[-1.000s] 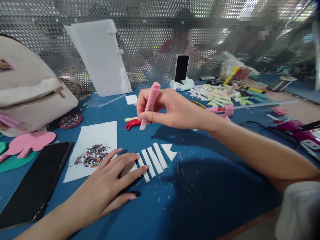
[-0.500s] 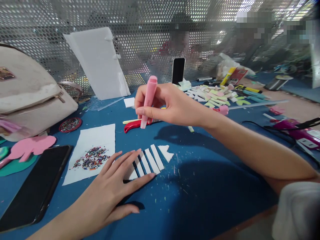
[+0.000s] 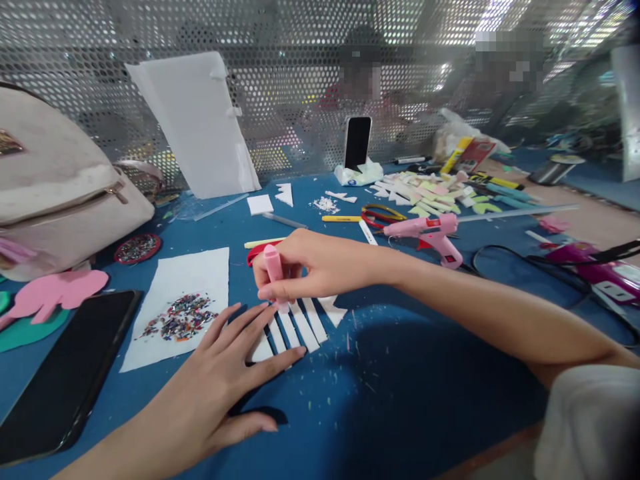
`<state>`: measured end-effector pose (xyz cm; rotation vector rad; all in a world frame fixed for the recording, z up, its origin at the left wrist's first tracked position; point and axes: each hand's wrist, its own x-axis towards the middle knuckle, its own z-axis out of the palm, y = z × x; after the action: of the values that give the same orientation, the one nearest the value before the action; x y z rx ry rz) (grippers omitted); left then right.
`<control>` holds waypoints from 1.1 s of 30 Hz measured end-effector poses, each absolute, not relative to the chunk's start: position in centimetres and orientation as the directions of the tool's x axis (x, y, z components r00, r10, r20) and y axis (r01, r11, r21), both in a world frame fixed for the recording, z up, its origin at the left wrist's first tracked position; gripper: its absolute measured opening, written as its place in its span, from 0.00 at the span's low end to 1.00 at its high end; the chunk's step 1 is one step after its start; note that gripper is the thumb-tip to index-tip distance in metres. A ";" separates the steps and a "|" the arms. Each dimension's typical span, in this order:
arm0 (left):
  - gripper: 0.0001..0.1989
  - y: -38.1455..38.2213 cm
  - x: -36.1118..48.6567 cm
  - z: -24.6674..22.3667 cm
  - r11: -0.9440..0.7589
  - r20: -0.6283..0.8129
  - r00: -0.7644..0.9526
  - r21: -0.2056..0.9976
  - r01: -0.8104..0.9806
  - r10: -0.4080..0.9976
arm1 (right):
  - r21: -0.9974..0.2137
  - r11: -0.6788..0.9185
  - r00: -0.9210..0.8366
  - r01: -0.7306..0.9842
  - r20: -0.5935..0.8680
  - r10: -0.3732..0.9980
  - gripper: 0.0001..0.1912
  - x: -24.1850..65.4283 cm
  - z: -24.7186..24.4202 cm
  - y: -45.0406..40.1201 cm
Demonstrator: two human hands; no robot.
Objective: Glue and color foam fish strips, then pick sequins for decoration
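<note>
Blue table (image 3: 425, 387): supports both hands' work area.
Backpack (image 3: 60, 187): beige, zippered, at far left.
Left hand (image 3: 225, 373): released, fingers spread over the left part of the strip row; index fingertip at the near ends.
Right hand (image 3: 320, 263): grasping the pink marker, above the far ends.
Hot-glue gun (image 3: 435, 233): pink, on its side, right of and beyond the strips.
White strips (image 3: 303, 327): parallel row between the hands; long axes run away from the person, far ends angled left. Right hand nearer far ends, left hand nearer near ends.
Pink marker (image 3: 273, 261): near upright, tip down at the far ends; contact cannot be confirmed.
</note>
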<state>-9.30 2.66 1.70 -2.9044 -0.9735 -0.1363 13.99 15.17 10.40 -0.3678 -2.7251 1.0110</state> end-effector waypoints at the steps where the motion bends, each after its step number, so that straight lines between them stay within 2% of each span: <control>1: 0.37 2.6 -9.2 1.7 -0.796 0.106 0.794 -0.041 0.604 0.598 | -0.654 0.739 -0.946 0.161 0.112 0.305 0.16 13.9 10.3 15.2; 7: 0.34 2.3 -8.9 1.7 -0.756 0.144 0.745 0.040 0.653 0.651 | -0.577 0.799 -0.953 0.172 0.108 0.284 0.13 13.7 9.6 15.2; 14: 0.32 2.2 -8.7 1.6 -0.753 0.160 0.736 0.096 0.651 0.657 | -0.556 0.829 -0.977 0.061 0.136 0.163 0.13 13.6 9.3 15.2; 19: 0.32 2.3 -8.7 1.8 -0.753 0.147 0.740 0.086 0.652 0.657 | -0.564 0.826 -0.981 -0.007 0.164 0.103 0.15 13.6 9.1 15.2; 33: 0.31 2.3 -8.7 2.0 -0.757 0.116 0.749 0.059 0.651 0.653 | -0.592 0.805 -0.983 -0.018 0.156 0.093 0.17 13.5 9.0 15.1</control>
<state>-8.71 2.26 1.96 -2.9513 -1.0998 -0.2044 13.55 15.12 9.04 -0.0593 -2.8143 0.9259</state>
